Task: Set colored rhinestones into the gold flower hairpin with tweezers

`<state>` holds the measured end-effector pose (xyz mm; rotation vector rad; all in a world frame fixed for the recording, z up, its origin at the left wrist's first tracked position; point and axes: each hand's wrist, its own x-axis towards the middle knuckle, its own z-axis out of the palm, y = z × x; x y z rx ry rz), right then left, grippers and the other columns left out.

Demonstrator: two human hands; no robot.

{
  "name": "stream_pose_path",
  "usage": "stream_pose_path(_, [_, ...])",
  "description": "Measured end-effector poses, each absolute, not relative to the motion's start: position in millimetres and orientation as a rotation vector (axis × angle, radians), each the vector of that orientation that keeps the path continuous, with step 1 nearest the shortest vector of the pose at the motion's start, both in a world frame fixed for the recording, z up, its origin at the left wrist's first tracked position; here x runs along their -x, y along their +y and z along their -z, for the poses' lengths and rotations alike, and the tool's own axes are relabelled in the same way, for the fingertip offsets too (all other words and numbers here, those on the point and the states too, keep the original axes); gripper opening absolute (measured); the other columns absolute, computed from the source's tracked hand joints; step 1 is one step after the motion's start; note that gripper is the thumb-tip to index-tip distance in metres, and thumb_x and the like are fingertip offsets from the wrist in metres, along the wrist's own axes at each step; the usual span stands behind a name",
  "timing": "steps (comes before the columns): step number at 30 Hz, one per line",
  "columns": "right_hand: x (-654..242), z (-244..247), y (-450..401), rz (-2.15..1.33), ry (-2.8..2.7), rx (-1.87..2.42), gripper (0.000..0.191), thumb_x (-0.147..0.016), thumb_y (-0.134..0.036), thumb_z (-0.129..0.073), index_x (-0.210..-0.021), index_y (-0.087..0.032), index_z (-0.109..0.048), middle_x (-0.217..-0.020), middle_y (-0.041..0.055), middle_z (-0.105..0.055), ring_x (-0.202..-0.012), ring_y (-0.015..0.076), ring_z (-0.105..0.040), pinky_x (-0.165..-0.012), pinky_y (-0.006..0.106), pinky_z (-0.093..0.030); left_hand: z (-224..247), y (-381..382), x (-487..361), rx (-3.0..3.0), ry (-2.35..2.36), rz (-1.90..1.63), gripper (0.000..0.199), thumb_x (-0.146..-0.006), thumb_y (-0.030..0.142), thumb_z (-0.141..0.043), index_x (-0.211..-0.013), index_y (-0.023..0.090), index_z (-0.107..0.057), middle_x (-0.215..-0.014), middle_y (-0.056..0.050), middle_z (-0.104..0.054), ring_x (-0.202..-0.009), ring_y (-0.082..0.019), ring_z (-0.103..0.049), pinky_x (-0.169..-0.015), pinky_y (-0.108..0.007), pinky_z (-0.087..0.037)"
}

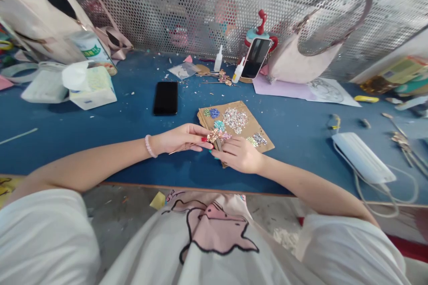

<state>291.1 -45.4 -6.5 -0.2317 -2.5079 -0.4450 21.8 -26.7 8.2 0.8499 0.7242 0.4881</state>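
My left hand (186,138) is closed on a gold-coloured hair stick (214,135) with a flower-like ornament at its head. Its thin shaft runs out below the palm to the left. My right hand (243,155), also closed, pinches a short flat grey tool (218,144) that looks like tweezers, with its tip close to the ornament. Beneath and beyond the hands lies a brown cardboard sheet (259,122). On it are separate piles of small rhinestones: clear ones (235,119), blue ones (214,113) and turquoise ones (219,125), with other colours partly hidden by my fingers.
A black phone (165,98) lies left of the cardboard. Farther back are more hair sticks (214,74), glue bottles (218,59), a propped phone (257,58) and a pink handbag (306,60). Tissues (93,89) stand left; a white power bank (364,156) with a cable lies right.
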Motion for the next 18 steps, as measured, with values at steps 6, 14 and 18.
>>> stream_pose_path(6, [-291.1, 0.6, -46.7, 0.445, -2.52, 0.212, 0.019, -0.111, -0.013, -0.054, -0.112, -0.015, -0.072, -0.074, -0.0017, -0.066, -0.071, 0.013, -0.06, -0.073, 0.029, -0.05, -5.5, -24.6, -21.0, -0.857, 0.738, -0.513, 0.029, -0.082, 0.006, -0.088, -0.108, 0.018, -0.085, -0.098, -0.004, -0.087, -0.084, -0.013, -0.085, -0.067, -0.012, -0.065])
stream_pose_path(14, [-290.1, 3.2, -45.8, 0.418, -2.568, 0.19, 0.021, -0.109, -0.014, -0.056, -0.119, -0.015, -0.074, -0.089, 0.0041, -0.077, -0.086, 0.0159, -0.072, -0.087, 0.034, -0.061, -6.5, -26.1, -22.9, -0.88, 0.738, -0.51, 0.029, -0.079, 0.005, -0.089, -0.105, 0.016, -0.085, -0.092, -0.005, -0.087, -0.081, -0.014, -0.084, -0.066, -0.014, -0.066])
stream_pose_path(18, [-319.9, -10.2, -57.5, 0.295, -2.6, 0.207, 0.022, -0.109, -0.03, -0.062, -0.127, -0.021, -0.073, -0.105, 0.0058, -0.078, -0.09, 0.0172, -0.073, -0.081, 0.035, -0.063, -7.6, -24.8, -24.1, -0.871, 0.741, -0.537, 0.03, -0.083, 0.006, -0.086, -0.11, 0.019, -0.085, -0.102, -0.005, -0.088, -0.085, -0.014, -0.085, -0.064, -0.012, -0.064])
